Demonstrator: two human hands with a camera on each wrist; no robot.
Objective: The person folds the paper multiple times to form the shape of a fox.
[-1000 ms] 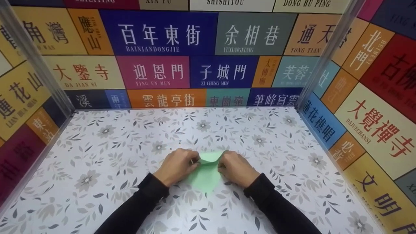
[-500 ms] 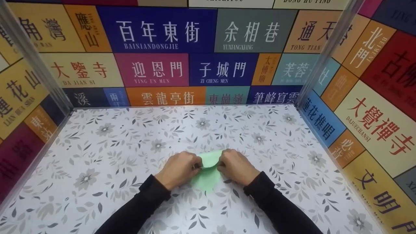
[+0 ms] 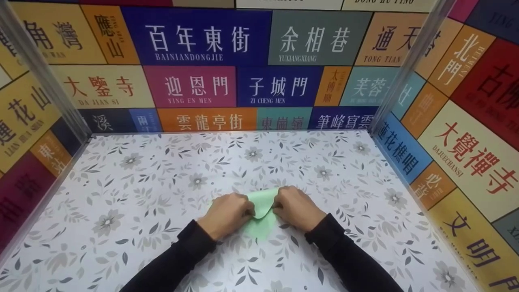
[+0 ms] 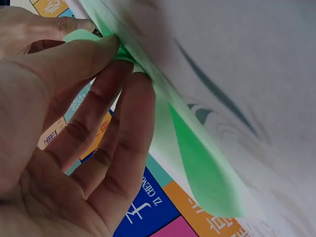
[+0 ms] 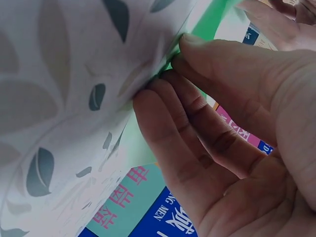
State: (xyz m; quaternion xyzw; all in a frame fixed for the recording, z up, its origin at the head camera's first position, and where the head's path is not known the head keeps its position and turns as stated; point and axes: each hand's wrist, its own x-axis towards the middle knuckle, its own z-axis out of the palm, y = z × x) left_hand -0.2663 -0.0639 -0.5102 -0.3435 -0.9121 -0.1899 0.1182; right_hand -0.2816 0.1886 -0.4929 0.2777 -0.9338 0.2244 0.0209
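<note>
A light green piece of paper (image 3: 263, 202) lies near the middle of the table, its far part curled over toward the near side. At its left side my left hand (image 3: 229, 215) pinches the turned edge between thumb and fingers. On the opposite side my right hand (image 3: 299, 207) pinches the same sheet. In the left wrist view, a loose flap of the paper (image 4: 197, 173) bows away from the tabletop beyond the left hand (image 4: 89, 108). The right wrist view has the thumb and index finger of the right hand (image 5: 222, 123) meeting at the paper's edge (image 5: 212, 22).
The tabletop (image 3: 162, 170) carries a white cover printed with grey flowers and leaves. Panels with coloured Chinese place-name signs form a back wall (image 3: 198, 40) and side walls. Clear corner strips (image 3: 389, 93) join them at the back.
My left hand has shifted slightly right and toward the near side, drawing its part of the curled paper edge down with it. The right hand has stayed nearly in place.
</note>
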